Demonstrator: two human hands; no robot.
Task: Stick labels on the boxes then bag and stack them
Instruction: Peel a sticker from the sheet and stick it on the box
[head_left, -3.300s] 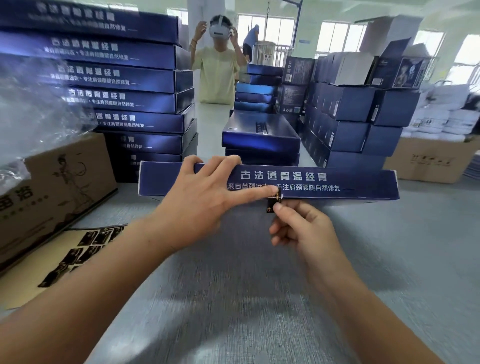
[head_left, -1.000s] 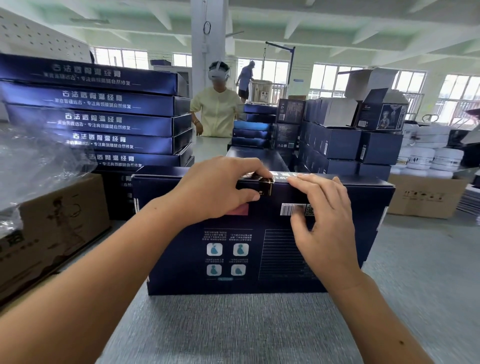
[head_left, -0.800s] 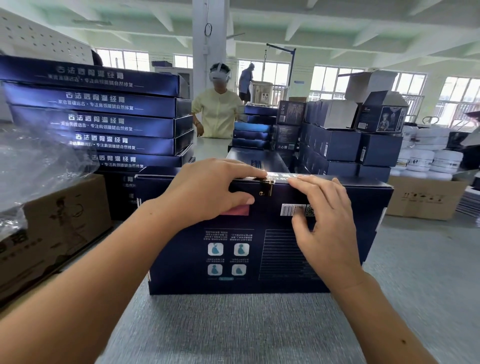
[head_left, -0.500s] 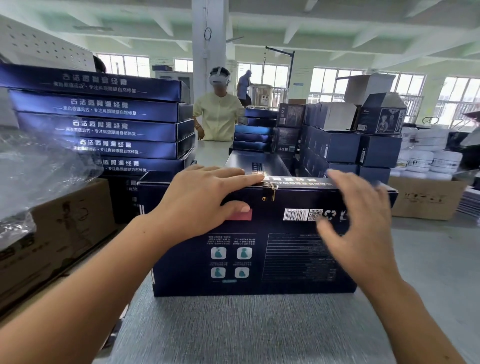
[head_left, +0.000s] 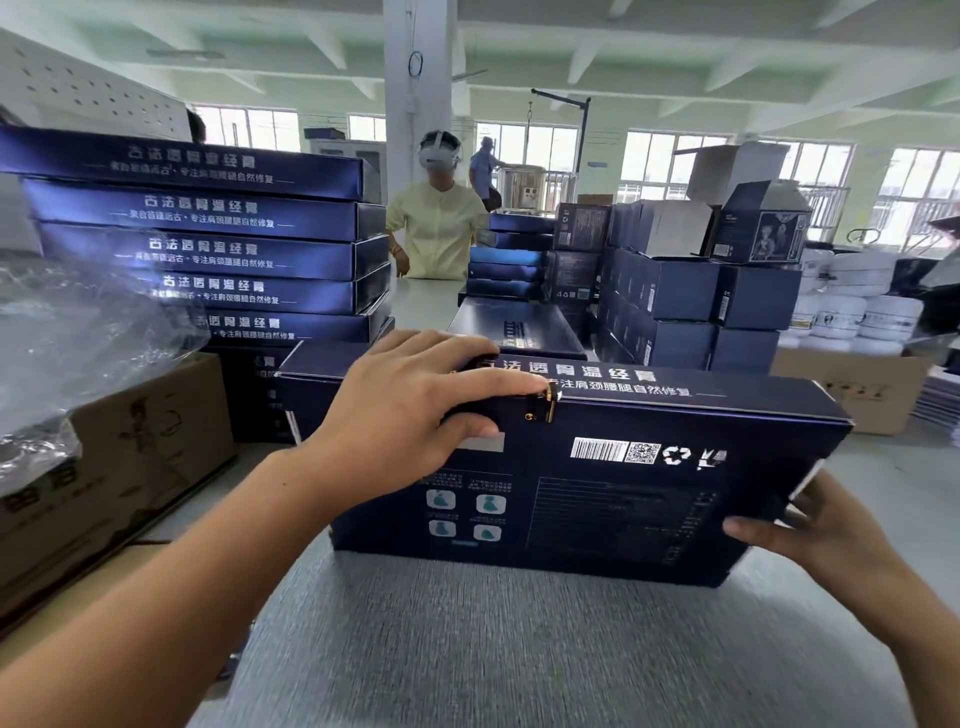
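A flat dark-blue box (head_left: 613, 499) stands on its long edge on the grey table (head_left: 519, 649), its back panel with barcode facing me. A small black-and-gold label (head_left: 545, 408) sits over its top edge seam. My left hand (head_left: 415, 415) grips the top edge, fingers over the top and thumb on the back panel, index tip beside the label. My right hand (head_left: 810, 530) holds the box's lower right corner, thumb on the back panel and fingers behind.
A tall stack of the same blue boxes (head_left: 208, 249) rises at left behind clear plastic bags (head_left: 67, 343) on a brown carton (head_left: 104, 457). More blue boxes (head_left: 691, 306) stand at right. A person (head_left: 436, 223) stands across the table.
The box went from flat to standing on its edge. My right hand left the label at the top edge and moved down to the lower right corner. The left hand stayed on top.
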